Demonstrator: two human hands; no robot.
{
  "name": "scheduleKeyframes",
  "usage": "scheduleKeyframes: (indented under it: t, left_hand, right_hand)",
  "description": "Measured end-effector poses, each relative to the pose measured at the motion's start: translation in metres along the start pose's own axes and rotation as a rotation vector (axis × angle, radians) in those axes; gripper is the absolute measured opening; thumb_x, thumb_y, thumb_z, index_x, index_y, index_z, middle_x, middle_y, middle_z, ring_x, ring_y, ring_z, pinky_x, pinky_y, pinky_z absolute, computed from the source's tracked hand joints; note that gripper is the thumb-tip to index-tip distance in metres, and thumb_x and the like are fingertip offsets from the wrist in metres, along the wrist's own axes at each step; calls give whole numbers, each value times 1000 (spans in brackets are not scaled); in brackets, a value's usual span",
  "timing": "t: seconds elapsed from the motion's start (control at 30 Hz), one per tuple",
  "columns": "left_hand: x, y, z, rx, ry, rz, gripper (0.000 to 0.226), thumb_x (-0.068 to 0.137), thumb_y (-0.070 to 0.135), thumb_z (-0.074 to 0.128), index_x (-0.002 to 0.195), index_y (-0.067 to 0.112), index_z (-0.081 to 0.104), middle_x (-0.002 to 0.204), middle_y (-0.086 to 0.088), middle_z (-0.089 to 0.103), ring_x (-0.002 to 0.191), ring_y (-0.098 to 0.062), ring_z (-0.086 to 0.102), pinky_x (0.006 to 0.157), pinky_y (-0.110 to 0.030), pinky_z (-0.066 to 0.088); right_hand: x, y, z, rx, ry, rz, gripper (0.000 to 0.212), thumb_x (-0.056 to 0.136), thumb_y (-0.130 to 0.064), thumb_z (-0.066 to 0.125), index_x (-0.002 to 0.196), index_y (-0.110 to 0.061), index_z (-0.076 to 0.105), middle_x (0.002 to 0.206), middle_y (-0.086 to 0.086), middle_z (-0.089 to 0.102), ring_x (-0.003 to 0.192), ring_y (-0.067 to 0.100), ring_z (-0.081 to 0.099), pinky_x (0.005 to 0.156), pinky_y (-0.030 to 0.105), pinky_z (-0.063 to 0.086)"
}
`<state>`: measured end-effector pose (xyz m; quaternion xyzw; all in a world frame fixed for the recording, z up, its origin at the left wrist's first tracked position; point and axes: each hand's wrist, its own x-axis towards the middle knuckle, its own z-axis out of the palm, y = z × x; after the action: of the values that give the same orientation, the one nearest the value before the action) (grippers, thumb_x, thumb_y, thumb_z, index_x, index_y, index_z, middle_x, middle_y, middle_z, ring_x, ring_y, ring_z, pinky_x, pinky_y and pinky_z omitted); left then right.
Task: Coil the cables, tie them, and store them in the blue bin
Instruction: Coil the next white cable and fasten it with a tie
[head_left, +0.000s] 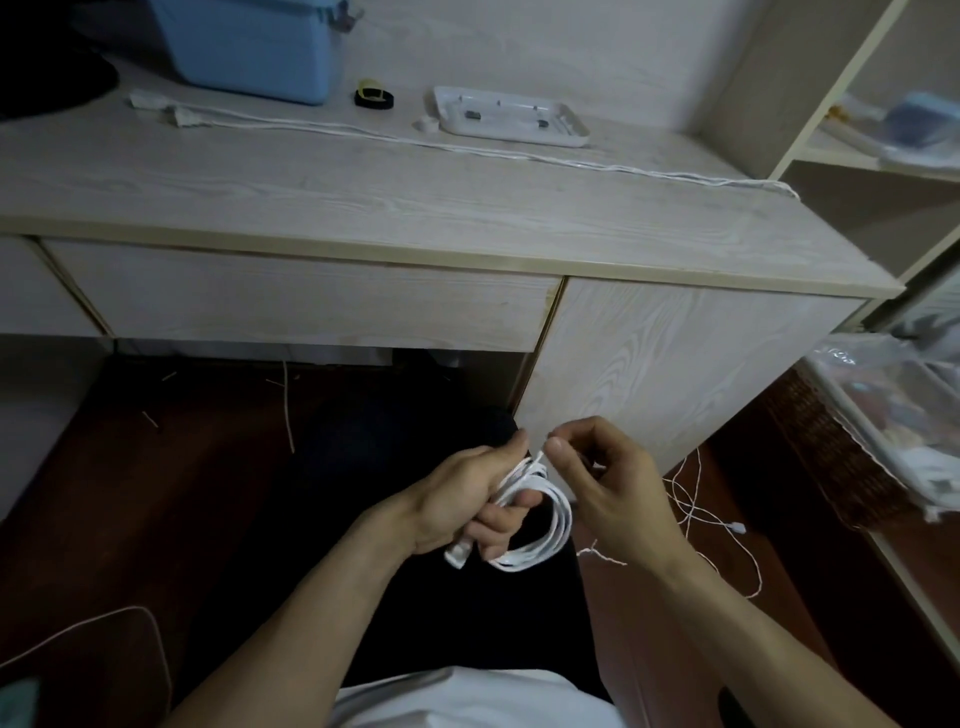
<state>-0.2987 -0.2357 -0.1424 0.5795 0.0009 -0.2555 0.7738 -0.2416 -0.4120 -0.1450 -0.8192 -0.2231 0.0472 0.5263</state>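
Below the desk front, my left hand (467, 499) grips a coiled white cable (550, 525), its loops hanging under the fingers and a plug end sticking out at the bottom. My right hand (608, 483) pinches the cable's strand at the top of the coil, between thumb and forefinger. Loose thin white cable (691, 499) trails from that hand down to the floor on the right. The blue bin (249, 47) stands at the back left of the desk. A second white cable (467, 148) lies stretched across the desk top, running off its right edge.
A white tray (511, 117) and a black-and-yellow strap (373, 97) sit on the desk near the bin. A shelf unit (883, 130) rises at the right, with a clear box (893, 415) beside it. Dark floor lies below.
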Motion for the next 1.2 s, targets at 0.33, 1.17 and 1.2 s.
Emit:
scheduleKeyframes:
  t: [0.33, 1.17, 1.2]
  left_hand:
    - [5, -6, -2, -201, 237, 7, 52, 102, 36, 33, 54, 17, 38, 43, 2, 20, 35, -12, 15, 44, -27, 24]
    - [-1, 4, -56, -995, 617, 373, 34, 86, 19, 34, 52, 22, 34, 43, 7, 19, 34, -9, 16, 36, -23, 21]
    - [-2, 5, -60, -1059, 628, 442, 30, 85, 16, 36, 55, 21, 37, 45, 7, 21, 36, -9, 18, 40, -23, 26]
  right_hand:
    - [-4, -1, 6, 259, -443, 91, 19, 95, -29, 55, 92, -11, 60, 67, -13, 60, 61, -2, 52, 58, 13, 41]
    - [1, 12, 10, 34, -127, 4, 16, 99, -24, 59, 105, -16, 73, 90, 1, 73, 83, 20, 71, 74, 42, 59]
    - [2, 13, 9, 15, -123, 38, 14, 99, -25, 59, 104, -19, 70, 86, 2, 72, 78, 21, 69, 69, 41, 59]
